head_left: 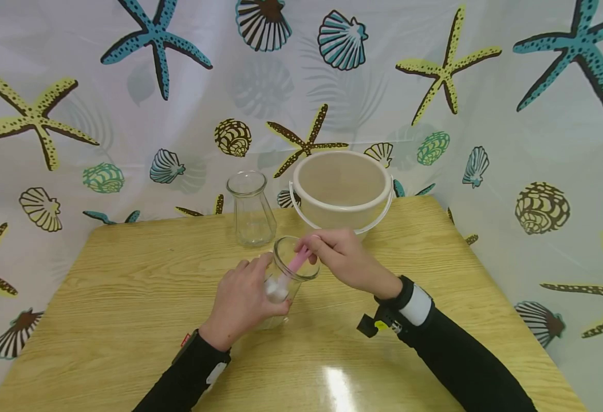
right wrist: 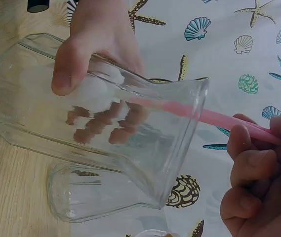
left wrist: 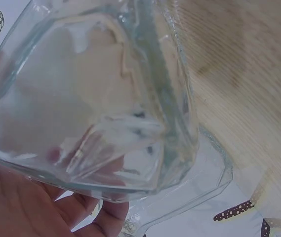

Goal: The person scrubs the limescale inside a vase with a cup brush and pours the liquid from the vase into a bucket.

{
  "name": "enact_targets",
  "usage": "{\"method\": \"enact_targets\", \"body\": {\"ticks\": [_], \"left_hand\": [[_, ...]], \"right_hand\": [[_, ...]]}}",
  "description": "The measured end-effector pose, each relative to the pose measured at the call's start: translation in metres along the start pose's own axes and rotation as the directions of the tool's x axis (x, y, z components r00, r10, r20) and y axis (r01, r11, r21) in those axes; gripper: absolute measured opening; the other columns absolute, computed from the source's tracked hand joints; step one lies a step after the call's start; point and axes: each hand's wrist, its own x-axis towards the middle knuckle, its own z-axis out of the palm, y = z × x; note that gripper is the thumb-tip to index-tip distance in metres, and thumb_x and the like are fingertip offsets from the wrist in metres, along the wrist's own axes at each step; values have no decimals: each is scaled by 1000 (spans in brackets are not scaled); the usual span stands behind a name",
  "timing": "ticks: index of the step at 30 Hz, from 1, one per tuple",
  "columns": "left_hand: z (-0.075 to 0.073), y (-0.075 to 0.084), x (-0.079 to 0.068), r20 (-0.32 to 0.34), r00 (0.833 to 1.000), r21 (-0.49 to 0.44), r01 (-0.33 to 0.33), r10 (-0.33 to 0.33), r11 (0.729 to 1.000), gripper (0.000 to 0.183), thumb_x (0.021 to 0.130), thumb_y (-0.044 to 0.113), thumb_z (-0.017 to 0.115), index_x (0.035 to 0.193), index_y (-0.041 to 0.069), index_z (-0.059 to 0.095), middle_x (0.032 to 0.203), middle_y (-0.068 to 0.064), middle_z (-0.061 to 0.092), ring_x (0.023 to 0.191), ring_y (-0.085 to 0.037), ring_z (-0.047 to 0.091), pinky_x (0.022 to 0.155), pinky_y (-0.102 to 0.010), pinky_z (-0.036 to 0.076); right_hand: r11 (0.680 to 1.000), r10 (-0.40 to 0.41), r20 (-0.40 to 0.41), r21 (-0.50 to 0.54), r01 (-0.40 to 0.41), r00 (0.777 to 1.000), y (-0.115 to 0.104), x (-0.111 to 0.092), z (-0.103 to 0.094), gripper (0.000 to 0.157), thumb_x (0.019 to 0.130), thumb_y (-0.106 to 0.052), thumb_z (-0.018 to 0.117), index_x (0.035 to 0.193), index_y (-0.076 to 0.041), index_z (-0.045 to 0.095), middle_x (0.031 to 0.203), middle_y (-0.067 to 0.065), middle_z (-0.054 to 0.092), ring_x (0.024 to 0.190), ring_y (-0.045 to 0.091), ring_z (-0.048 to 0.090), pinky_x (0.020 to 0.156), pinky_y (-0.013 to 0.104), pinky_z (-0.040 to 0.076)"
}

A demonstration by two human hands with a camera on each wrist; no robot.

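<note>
My left hand [head_left: 241, 300] grips a clear glass jar [right wrist: 155, 148] around its side, holding it tilted above the wooden table with the mouth towards my right hand. A bottle brush [head_left: 299, 261] with a pink handle reaches through the jar's mouth. My right hand [head_left: 347, 260] holds the end of that handle outside the rim, fingers curled round it. Inside the jar is the brush's white, soft-looking head [right wrist: 88, 91], beside the left fingers seen through the glass. In the left wrist view the jar's faceted base [left wrist: 81, 98] fills most of the picture; the brush is blurred there.
Behind the hands a second glass jar [head_left: 253, 220] stands upright on the wooden table [head_left: 141, 274]. To its right is a cream bucket [head_left: 339, 213] with a white handle. A curtain [head_left: 188, 114] printed with shells and starfish hangs along the back and sides.
</note>
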Motion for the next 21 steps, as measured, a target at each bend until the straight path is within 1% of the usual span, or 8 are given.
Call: {"method": "enact_targets", "body": {"ticks": [3,7,8,11,14,15,18,21], "left_hand": [[0,0,0,8,1000,-7,8,-8,1000,87,57,68,66,124,14,53,78,1,54,67,-16,46,49,-35,42],[0,0,0,2,1000,-10,7,-7,1000,87,55,68,67,123,14,53,78,1,54,67,-16,46,49,-34,41],[0,1,0,2,1000,-12,6,-6,1000,87,55,68,67,123,14,53,79,1,54,68,-16,46,49,-34,41],[-1,2,1,-5,1000,-11,-5,5,1000,87,56,68,67,123,15,53,82,0,57,69,-16,48,50,-35,43],[0,2,1,-14,1000,-17,-21,21,1000,86,57,67,67,123,15,52,84,-1,58,71,-17,49,51,-37,45],[0,2,1,-19,999,-18,-27,26,999,86,57,67,67,123,15,52,85,-1,59,72,-18,49,52,-38,46],[-1,1,0,-27,999,-31,-35,34,999,85,58,66,67,124,14,52,86,-3,60,74,-19,51,53,-41,48],[-1,1,0,-29,999,-38,-30,29,999,85,59,65,67,124,13,52,89,-4,62,76,-21,52,55,-43,49]], "right_hand": [[999,24,-46,40,-22,999,-2,0,-6,25,96,9,43,90,9,67,63,10,56,57,21,47,51,21,36],[996,41,-109,82,-33,993,-4,0,-13,26,97,9,42,90,12,66,58,14,52,56,24,45,52,23,40],[996,40,-123,81,-30,992,-1,-1,-15,26,98,8,42,89,12,66,58,12,51,56,24,44,52,23,40],[997,33,-168,80,-20,985,12,-4,-22,28,100,1,42,90,8,68,60,12,53,56,23,45,51,23,40],[998,24,-209,64,-11,978,24,-8,-30,29,101,-7,44,90,2,69,59,7,51,56,21,46,49,22,39],[998,25,-222,63,-11,975,24,-9,-32,29,101,-8,44,91,0,70,59,7,50,56,21,46,48,22,39],[998,30,-258,60,-15,966,22,-11,-41,29,101,-9,44,90,0,70,59,6,51,53,19,43,45,22,36],[998,36,-290,58,-20,956,20,-14,-49,28,101,-7,44,90,1,69,59,9,51,49,17,38,42,22,32]]}}
